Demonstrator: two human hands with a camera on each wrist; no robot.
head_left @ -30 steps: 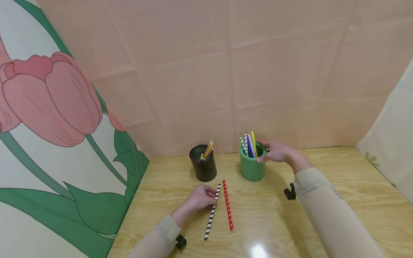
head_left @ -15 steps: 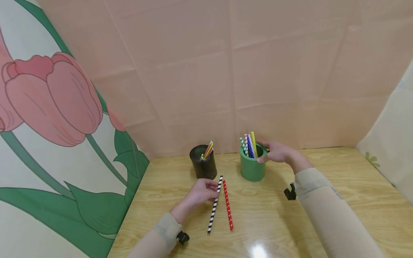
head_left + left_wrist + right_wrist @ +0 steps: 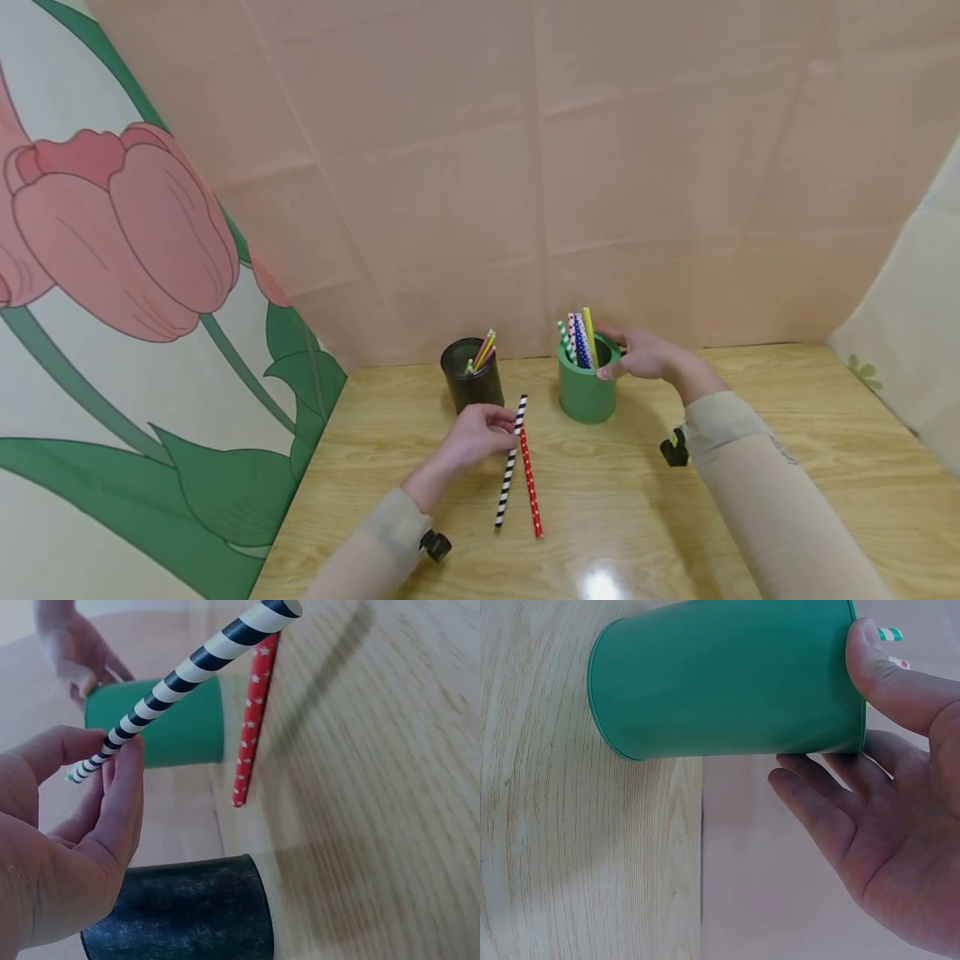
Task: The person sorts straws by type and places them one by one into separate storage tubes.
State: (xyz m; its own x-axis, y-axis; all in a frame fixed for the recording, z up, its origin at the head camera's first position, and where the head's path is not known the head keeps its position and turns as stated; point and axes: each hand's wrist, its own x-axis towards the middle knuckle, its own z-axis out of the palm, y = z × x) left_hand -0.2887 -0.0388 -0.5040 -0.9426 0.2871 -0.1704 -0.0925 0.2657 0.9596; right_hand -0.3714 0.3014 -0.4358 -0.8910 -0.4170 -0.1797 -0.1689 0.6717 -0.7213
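Note:
A black-and-white striped paper straw (image 3: 506, 487) is pinched between the thumb and fingers of my left hand (image 3: 474, 437). In the left wrist view the straw (image 3: 177, 684) is lifted off the table, slanting. A red straw with white stars (image 3: 532, 492) lies on the table just right of it. My right hand (image 3: 648, 356) grips the rim of an upright green cup (image 3: 587, 397); in the right wrist view the thumb (image 3: 877, 664) lies on the rim and the fingers touch the cup's other side. Several patterned straws (image 3: 581, 342) and a yellow one stand in the cup.
A black cup (image 3: 477, 393) holding several thin coloured sticks (image 3: 483, 352) stands behind my left hand. A pink cloth backdrop (image 3: 465, 208) hangs along the back edge of the wooden table (image 3: 615, 508). At the left is a wall with painted tulips (image 3: 127, 233).
My left hand has moved forward and to the right, carrying the striped straw toward the green cup. My right hand stays in place on that cup.

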